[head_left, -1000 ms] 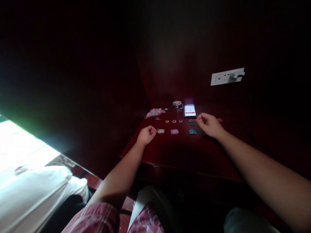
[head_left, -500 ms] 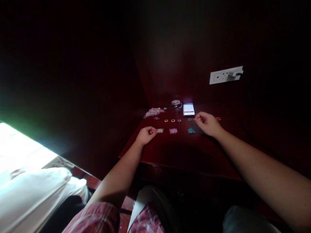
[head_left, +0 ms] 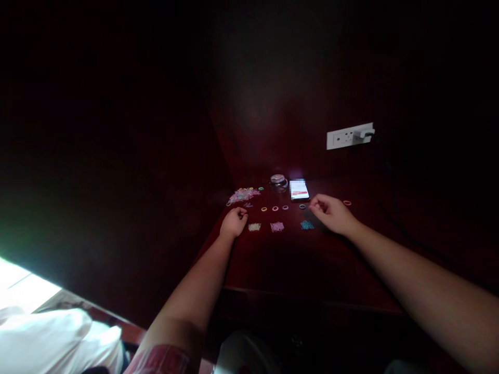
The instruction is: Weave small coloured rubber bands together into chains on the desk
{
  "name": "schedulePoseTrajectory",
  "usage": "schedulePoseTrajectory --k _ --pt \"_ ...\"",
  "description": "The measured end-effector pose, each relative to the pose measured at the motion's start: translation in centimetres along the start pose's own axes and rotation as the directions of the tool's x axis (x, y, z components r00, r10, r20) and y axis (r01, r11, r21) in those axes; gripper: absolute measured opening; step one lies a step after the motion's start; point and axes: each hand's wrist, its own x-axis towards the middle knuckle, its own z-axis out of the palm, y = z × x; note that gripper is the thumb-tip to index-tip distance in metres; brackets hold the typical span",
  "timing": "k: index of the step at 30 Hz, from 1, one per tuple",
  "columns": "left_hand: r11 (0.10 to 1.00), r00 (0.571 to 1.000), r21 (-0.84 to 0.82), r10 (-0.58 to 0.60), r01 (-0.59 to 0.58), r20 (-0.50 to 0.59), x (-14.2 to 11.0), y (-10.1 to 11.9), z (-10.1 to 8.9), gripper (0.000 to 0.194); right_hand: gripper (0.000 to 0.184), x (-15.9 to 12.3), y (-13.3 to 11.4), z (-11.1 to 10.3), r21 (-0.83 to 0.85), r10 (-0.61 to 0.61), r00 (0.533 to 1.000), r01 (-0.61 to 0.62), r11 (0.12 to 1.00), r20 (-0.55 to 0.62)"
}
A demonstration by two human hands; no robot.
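Note:
I sit at a dark red wooden table (head_left: 296,265) in dim light. My left hand (head_left: 234,222) rests on it in a loose fist, just left of a small pale yellow pile of bands (head_left: 254,227). A pink pile (head_left: 277,226) and a teal pile (head_left: 306,225) lie in the same row. My right hand (head_left: 331,213) is curled, fingertips pinched near the teal pile and a single ring (head_left: 302,206). A row of small coloured rings (head_left: 275,208) lies behind the piles. A mixed heap of bands (head_left: 242,195) sits at the back left.
A lit phone (head_left: 299,190) and a small clear jar (head_left: 278,182) stand at the table's back. A white wall socket with a plug (head_left: 350,136) is on the dark panel to the right. White fabric (head_left: 54,337) shows at the lower left.
The view has tilted up, so everything sits lower in the frame. My left hand has drawn slightly away from the yellow pile. My right hand stays by the teal pile.

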Motion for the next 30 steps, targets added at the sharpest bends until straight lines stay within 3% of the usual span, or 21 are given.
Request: schedulePoseTrajectory --k 5,15,24,30 --pt "0.997 1.0 0.08 -0.003 0.005 -0.017 2.1 -0.2 0.5 0.02 0.016 0.0 -0.1 -0.1 -0.044 -0.012 1.0 0.013 0.999 0.017" --pt "0.993 0.998 0.115 0.012 -0.02 0.065 5.5 -1.2 1.7 0.024 0.016 -0.1 -0.8 -0.3 -0.112 -0.021 0.999 0.025 0.993 0.041" --pt "0.989 0.998 0.132 -0.06 0.061 -0.009 6.3 -2.1 2.0 0.032 0.015 -0.1 -0.4 -0.4 -0.116 -0.025 0.999 0.03 0.993 0.043" --pt "0.982 0.996 0.17 -0.086 0.081 0.026 6.4 -1.9 1.8 0.024 0.016 -0.1 0.0 -0.3 -0.102 -0.017 0.999 0.022 0.995 0.047"
